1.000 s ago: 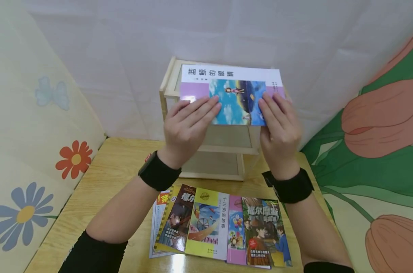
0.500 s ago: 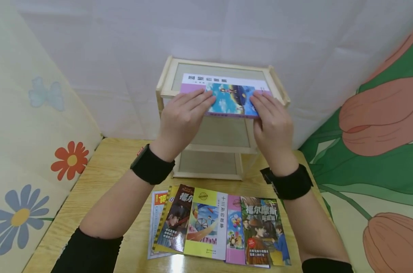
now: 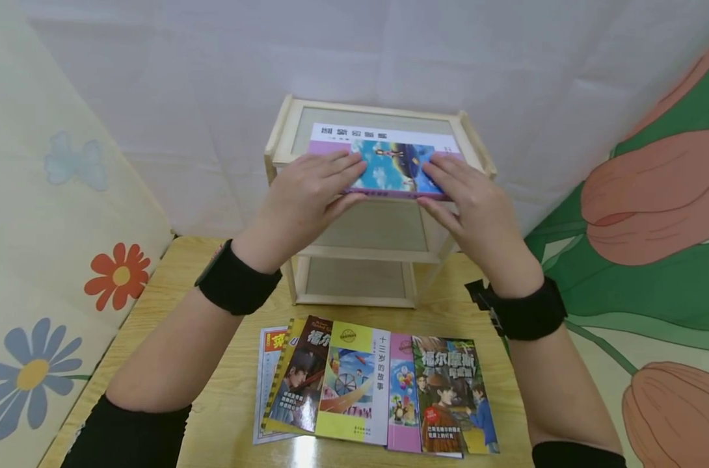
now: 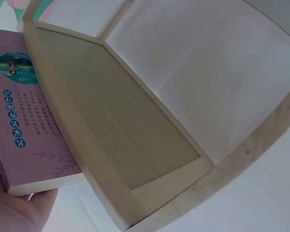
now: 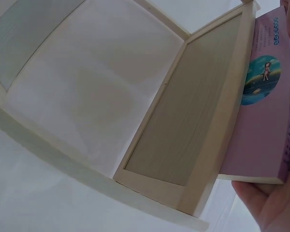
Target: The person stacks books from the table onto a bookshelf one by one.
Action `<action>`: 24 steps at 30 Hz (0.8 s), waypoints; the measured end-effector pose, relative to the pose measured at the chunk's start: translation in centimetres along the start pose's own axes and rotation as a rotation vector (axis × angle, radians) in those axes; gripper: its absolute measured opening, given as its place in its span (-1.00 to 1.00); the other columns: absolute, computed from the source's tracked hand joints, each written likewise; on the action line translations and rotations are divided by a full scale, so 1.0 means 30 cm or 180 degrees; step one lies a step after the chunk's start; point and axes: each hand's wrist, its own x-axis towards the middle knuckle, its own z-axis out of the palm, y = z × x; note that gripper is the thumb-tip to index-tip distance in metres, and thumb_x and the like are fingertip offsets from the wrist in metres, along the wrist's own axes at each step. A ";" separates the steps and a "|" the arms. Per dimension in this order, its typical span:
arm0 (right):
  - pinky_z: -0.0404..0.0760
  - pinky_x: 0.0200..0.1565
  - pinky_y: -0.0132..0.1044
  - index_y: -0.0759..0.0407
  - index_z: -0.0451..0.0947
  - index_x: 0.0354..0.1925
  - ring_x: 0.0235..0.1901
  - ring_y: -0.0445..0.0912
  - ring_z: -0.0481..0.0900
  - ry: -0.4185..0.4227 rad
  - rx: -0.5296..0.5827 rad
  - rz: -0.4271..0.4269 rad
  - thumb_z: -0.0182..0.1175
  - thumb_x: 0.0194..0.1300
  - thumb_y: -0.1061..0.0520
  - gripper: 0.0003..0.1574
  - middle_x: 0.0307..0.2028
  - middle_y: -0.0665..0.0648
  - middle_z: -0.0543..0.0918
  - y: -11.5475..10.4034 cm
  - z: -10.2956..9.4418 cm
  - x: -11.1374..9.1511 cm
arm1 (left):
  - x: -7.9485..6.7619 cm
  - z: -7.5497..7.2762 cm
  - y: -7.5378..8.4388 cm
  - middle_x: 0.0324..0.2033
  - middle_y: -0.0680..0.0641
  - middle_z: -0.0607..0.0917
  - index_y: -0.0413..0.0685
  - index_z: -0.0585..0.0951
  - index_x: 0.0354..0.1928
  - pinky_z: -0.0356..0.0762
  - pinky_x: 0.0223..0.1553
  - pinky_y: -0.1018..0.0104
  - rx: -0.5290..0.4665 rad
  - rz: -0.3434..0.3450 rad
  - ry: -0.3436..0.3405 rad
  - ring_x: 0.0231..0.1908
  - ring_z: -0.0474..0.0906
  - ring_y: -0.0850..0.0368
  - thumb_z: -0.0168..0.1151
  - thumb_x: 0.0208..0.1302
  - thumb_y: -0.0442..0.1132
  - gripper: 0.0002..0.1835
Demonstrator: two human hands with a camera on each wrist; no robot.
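Observation:
A purple-and-white book (image 3: 389, 159) with a blue picture lies flat on the top tier of a small wooden rack (image 3: 384, 117), its spine side sticking out past the front edge. My left hand (image 3: 307, 195) rests straight fingers on the left of its cover, thumb spread at the spine. On the right of the cover lie the fingers of my right hand (image 3: 471, 198), with that thumb also spread below the spine. Both wrist views look from below: the book's purple back cover (image 4: 31, 116) overhangs the rack's front rail (image 5: 217, 135).
Several books lie overlapping on the wooden table (image 3: 173, 312) before the rack, among them a yellow-and-white book (image 3: 354, 383) and a dark-covered book (image 3: 448, 396). A white cloth wall (image 3: 226, 130) stands behind; a flower-printed panel (image 3: 641, 273) rises at the right.
The book has come down from above the rack, tilting flatter onto its top tier. Both thumbs, tucked under it earlier, now show spread at the spine. The table books have not moved.

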 end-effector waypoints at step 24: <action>0.06 0.30 -0.16 0.22 0.33 0.29 0.29 -0.03 0.14 -0.0460 0.0026 0.0199 -0.05 0.40 -0.13 -0.35 0.27 0.17 0.32 0.050 0.007 0.080 | 0.078 0.002 -0.038 0.19 -0.08 0.44 -0.14 0.44 0.24 0.09 0.27 0.18 0.0010 -0.0524 -0.0773 0.25 0.21 0.10 -0.08 0.43 -0.05 -0.53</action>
